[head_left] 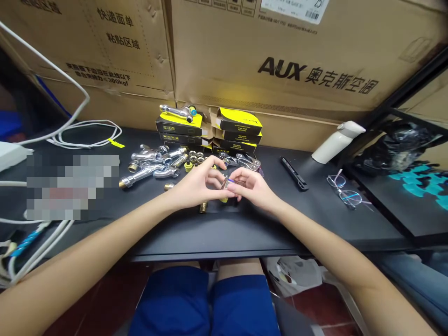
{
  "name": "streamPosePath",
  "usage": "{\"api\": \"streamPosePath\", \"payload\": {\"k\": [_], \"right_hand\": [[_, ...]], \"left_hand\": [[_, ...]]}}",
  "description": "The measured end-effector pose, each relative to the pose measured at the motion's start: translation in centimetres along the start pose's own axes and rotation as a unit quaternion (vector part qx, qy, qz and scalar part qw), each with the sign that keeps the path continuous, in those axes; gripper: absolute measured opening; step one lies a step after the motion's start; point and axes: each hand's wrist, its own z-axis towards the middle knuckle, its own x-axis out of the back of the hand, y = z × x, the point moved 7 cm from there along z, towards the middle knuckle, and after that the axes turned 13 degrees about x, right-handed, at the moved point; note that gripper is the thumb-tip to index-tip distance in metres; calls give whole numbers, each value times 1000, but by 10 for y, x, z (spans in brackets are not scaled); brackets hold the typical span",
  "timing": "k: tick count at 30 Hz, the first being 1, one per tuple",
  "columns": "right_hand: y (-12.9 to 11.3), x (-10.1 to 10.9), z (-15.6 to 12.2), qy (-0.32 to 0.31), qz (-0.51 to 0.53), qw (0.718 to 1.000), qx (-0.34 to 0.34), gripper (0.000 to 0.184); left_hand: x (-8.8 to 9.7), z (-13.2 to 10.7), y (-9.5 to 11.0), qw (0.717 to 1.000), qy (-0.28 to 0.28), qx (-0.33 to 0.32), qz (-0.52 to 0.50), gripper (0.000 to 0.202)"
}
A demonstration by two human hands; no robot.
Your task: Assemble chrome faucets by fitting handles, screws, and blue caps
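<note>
Both of my hands meet above the dark tabletop near its front. A small shiny chrome part point(228, 183) with a bluish glint sits between them, mostly covered by fingers. My right hand point(250, 185) pinches it between thumb and fingers. From the other side my left hand point(199, 184) holds it with thumb and lower fingers, its index finger arched away. Just under the hands show a yellow piece point(224, 199) and a brass threaded fitting point(203, 207). Behind my left hand lie chrome valve bodies point(150, 163); chrome plates point(248, 162) lie behind my right.
Stacked black-and-yellow boxes point(240, 126) stand at the back, one chrome valve point(178, 112) on top. To the right are a black box cutter point(294, 173), a white bottle point(338, 142) and glasses point(345, 191). White cables point(87, 135) coil at left. Large cartons point(280, 46) form the back.
</note>
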Motion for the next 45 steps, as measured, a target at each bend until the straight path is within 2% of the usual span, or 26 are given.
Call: {"api": "streamPosePath", "payload": {"k": [2, 4, 6, 8, 10, 13, 16, 19, 22, 26, 29, 31, 35, 38, 45], "right_hand": [[-1, 0, 0, 11, 1, 1000, 10, 34], [-1, 3, 1, 35, 3, 999, 19, 36], [-2, 8, 2, 66, 5, 997, 29, 35], [-2, 14, 3, 94, 7, 995, 39, 32], [-3, 17, 4, 108, 5, 993, 48, 28], [-6, 20, 4, 120, -5, 991, 59, 26], [-7, 21, 3, 131, -10, 990, 59, 27], [-6, 21, 3, 136, -8, 989, 52, 28], [-2, 25, 3, 150, 1, 988, 42, 29], [2, 30, 3, 168, 36, 985, 29, 28], [3, 31, 4, 172, 56, 983, 26, 26], [2, 32, 5, 177, 56, 982, 37, 24], [-2, 33, 7, 179, 37, 981, 63, 24], [-4, 34, 7, 178, 22, 981, 73, 25], [2, 32, 6, 161, 19, 985, 60, 24]], "left_hand": [[3, -1, 2, 999, 6, -1, 33, 53], [12, -4, 11, 993, 17, -17, 114, 56], [22, -9, 24, 966, 28, -47, 252, 59], [32, -14, 29, 935, 5, -36, 353, 60], [41, -16, 22, 908, -33, 9, 418, 55], [51, -15, 3, 867, -47, 77, 489, 38], [54, -12, -10, 856, -44, 104, 504, 28], [51, -11, -12, 861, -54, 99, 496, 22], [40, -9, -4, 873, -63, 59, 480, 23], [19, -5, 11, 914, -30, -43, 403, 21], [7, -2, 13, 953, -18, -68, 294, 37], [5, -2, 14, 970, -3, -73, 234, 43], [9, -5, 17, 974, 51, -84, 206, 33], [11, -6, 19, 974, 69, -86, 196, 41], [3, -8, 19, 980, 28, -88, 174, 55]]}}
